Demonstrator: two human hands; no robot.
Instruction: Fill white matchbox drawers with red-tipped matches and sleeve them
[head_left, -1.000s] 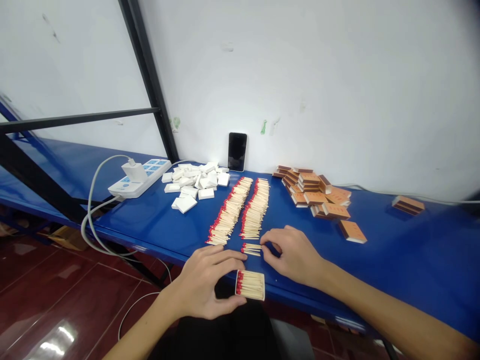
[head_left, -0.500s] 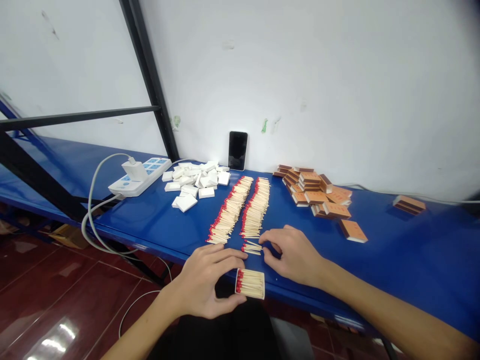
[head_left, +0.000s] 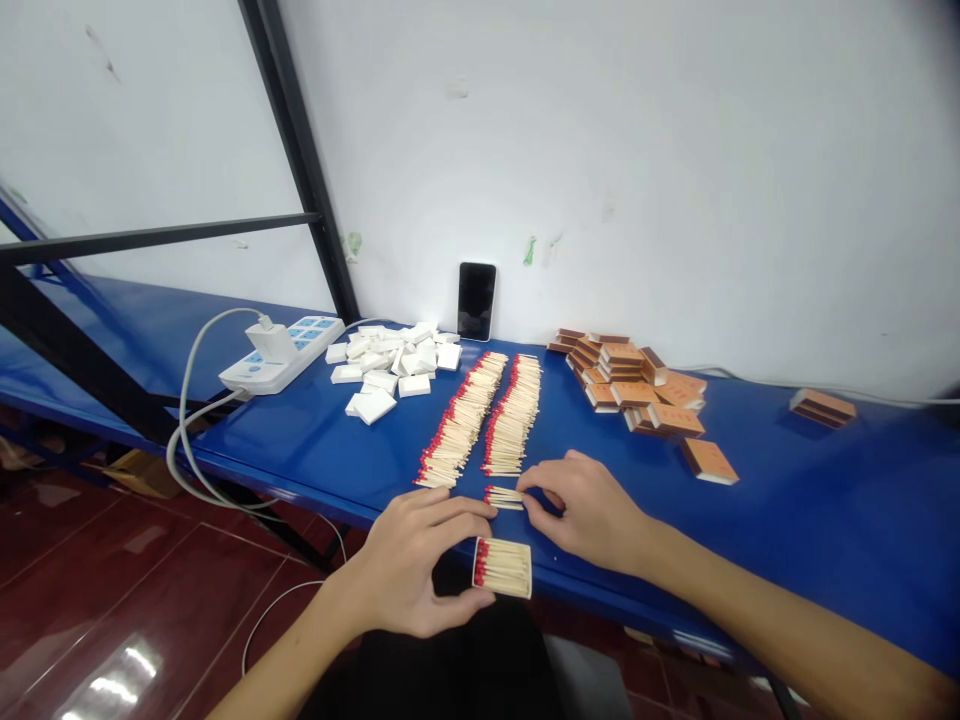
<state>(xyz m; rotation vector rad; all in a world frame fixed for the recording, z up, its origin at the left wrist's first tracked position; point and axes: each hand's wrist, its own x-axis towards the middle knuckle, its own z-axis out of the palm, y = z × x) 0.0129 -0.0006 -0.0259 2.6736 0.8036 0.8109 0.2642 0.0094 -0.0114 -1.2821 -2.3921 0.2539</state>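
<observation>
My left hand (head_left: pixel 424 560) grips a small white matchbox tray (head_left: pixel 530 570) between thumb and fingers, just off the table's front edge. Inside the tray lie matches (head_left: pixel 504 566) with their red heads to the left. At the table's front, my right hand (head_left: pixel 577 510) has its thumb and forefinger closed on the bare ends of a few loose matches (head_left: pixel 502 497). Just beyond are two long rows of matches, a left row (head_left: pixel 461 425) and a right row (head_left: pixel 514 415), red heads leftward.
White matchbox trays (head_left: pixel 397 360) are heaped at the left, orange matchbox sleeves (head_left: pixel 622 375) at the right. A phone (head_left: pixel 476 300) leans on the wall. A power strip (head_left: pixel 285 355) with cables sits on the blue table (head_left: pixel 315 440) beside a black metal frame (head_left: pixel 300 150).
My right thumb and forefinger have closed together at the ends of the loose matches, which sit closer together. My left hand keeps hold of the tray, almost unmoved.
</observation>
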